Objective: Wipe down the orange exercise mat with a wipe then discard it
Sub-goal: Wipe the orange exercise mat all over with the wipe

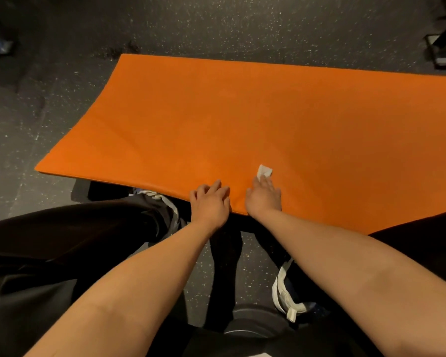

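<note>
We see wiping under way. The right hand (264, 195), fingers flat, presses a small crumpled white wipe (265, 171) onto the orange exercise mat (242, 119) near its front edge. The left hand (211, 203), fingers bent and holding nothing, rests on that edge. The mat is a matte, padded rectangle lying on the speckled floor (62, 73). We judge that further wiping and the discarding remain.

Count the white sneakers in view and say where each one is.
2. The first sneaker sits by the near edge of the orange mat, left of the left hand, partly hidden by a trouser leg. The second sneaker lies on the floor beside the right forearm.
</note>
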Tool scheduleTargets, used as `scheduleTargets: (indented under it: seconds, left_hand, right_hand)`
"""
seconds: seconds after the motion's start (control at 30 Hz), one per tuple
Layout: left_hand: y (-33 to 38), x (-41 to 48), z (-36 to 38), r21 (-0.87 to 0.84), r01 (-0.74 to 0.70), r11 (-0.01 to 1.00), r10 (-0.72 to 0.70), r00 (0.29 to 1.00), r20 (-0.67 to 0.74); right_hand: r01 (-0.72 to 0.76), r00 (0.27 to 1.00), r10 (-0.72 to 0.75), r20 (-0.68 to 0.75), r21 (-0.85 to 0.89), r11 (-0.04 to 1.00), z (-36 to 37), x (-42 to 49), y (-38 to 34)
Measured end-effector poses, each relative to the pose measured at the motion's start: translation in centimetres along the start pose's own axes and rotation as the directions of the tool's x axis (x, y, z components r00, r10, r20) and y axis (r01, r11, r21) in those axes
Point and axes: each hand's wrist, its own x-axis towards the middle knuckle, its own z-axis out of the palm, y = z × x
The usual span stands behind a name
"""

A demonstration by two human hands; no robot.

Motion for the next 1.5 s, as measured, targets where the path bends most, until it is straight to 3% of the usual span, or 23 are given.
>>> scheduleTargets:
  seconds: [0.1, 0.17, 0.23, 0.37, 0.47, 0.57, 0.67, 0.73, 0.8, 0.87, 0.93, 0.97, 1.03, 1.1, 1.17, 1.23, 1.37, 1.43, 1.5]
  left_hand:
    - [0.1, 1.5, 0.1, -0.018, 0.069, 0.997, -0.066, 0.992, 0.108]
    - [0.0, 2.4, 0.5, -0.045, 0.096, 0.994, -0.089, 0.985, 0.147]
    - [-0.4, 3.0, 0.9, -0.057, 0.105, 0.993, -0.098, 0.989, 0.110]
    - [-1.6, 4.0, 1.7, -0.065, 0.093, 0.993, -0.094, 0.996, 0.001]
    - [-2.1, 5.6, 1.7, -0.101, 0.120, 0.988, -0.125, 0.991, -0.045]
    - [-2.2, 7.6, 1.4, -0.126, 0.156, 0.980, -0.169, 0.981, -0.094]
    - [-2.9, 9.2, 1.8, -0.155, 0.154, 0.976, -0.165, 0.985, -0.058]
    - [-3.2, 9.7, 2.3, -0.176, 0.158, 0.972, -0.168, 0.985, -0.042]
    - [-3.2, 9.7, 2.8, -0.143, 0.156, 0.977, -0.166, 0.984, -0.064]
    - [-3.1, 9.5, 3.2, -0.110, 0.147, 0.983, -0.155, 0.985, -0.074]
    - [-3.0, 9.5, 3.5, -0.113, 0.147, 0.983, -0.155, 0.986, -0.067]
    - [-3.0, 9.6, 3.4, -0.122, 0.155, 0.980, -0.164, 0.984, -0.067]
    - [-2.8, 9.7, 3.3, -0.160, 0.183, 0.970, -0.195, 0.978, -0.067]
    - [-2.5, 9.8, 3.2, -0.207, 0.208, 0.956, -0.225, 0.972, -0.063]
    - [-2.4, 9.8, 3.0, -0.212, 0.213, 0.954, -0.229, 0.972, -0.052]
    - [-2.3, 9.6, 2.9, -0.169, 0.196, 0.966, -0.204, 0.979, -0.030]
    - [-2.1, 9.4, 2.5, -0.098, 0.169, 0.981, -0.168, 0.986, 0.023]
    - [-1.8, 9.2, 2.3, -0.101, 0.165, 0.981, -0.160, 0.986, 0.051]
    - [-1.4, 8.8, 2.2, -0.116, 0.152, 0.981, -0.145, 0.987, 0.072]
  right_hand:
    - [0.274, 0.957, -0.276, 0.090, 0.034, 0.961, 0.2, 0.6, -2.6]
    - [0.361, 0.920, -0.353, 0.169, -0.018, 0.932, 0.6, 1.3, -2.6]
    - [0.325, 0.940, -0.311, 0.141, -0.090, 0.942, 0.6, 2.6, -1.2]
    - [-0.010, 1.000, 0.008, -0.026, -0.064, 0.998, -0.2, 4.8, 1.9]
    - [-0.039, 0.999, 0.037, -0.039, -0.048, 0.998, 0.3, 6.1, 0.5]
    - [0.151, 0.988, -0.151, 0.005, -0.043, 0.988, 1.4, 7.2, -2.8]
    - [0.412, 0.907, -0.404, 0.122, -0.048, 0.910, 2.0, 8.1, -5.1]
    - [0.512, 0.856, -0.494, 0.154, -0.108, 0.852, 1.8, 9.2, -4.6]
    - [0.472, 0.882, -0.461, 0.100, -0.194, 0.860, 1.1, 10.5, -3.1]
    - [0.258, 0.963, -0.269, -0.024, -0.203, 0.944, 0.2, 11.8, -1.9]
    - [0.097, 0.990, -0.109, -0.091, -0.124, 0.987, -0.3, 12.5, -1.9]
    - [0.097, 0.990, -0.106, -0.090, -0.094, 0.991, -0.1, 12.3, -2.4]
    - [0.234, 0.972, -0.235, -0.014, -0.076, 0.969, 0.6, 11.3, -4.1]
    - [0.406, 0.912, -0.398, 0.096, -0.081, 0.910, 1.3, 10.1, -5.3]
    - [0.481, 0.874, -0.466, 0.137, -0.102, 0.871, 1.2, 9.9, -5.0]
    - [0.453, 0.891, -0.442, 0.102, -0.177, 0.874, 0.5, 10.5, -3.8]
    - [0.109, 0.992, -0.116, -0.048, -0.128, 0.986, -0.5, 10.6, -2.4]
    - [0.123, 0.992, -0.124, -0.003, -0.085, 0.989, -0.1, 9.5, -3.2]
    - [0.283, 0.958, -0.277, 0.073, -0.079, 0.956, 0.7, 8.0, -3.7]
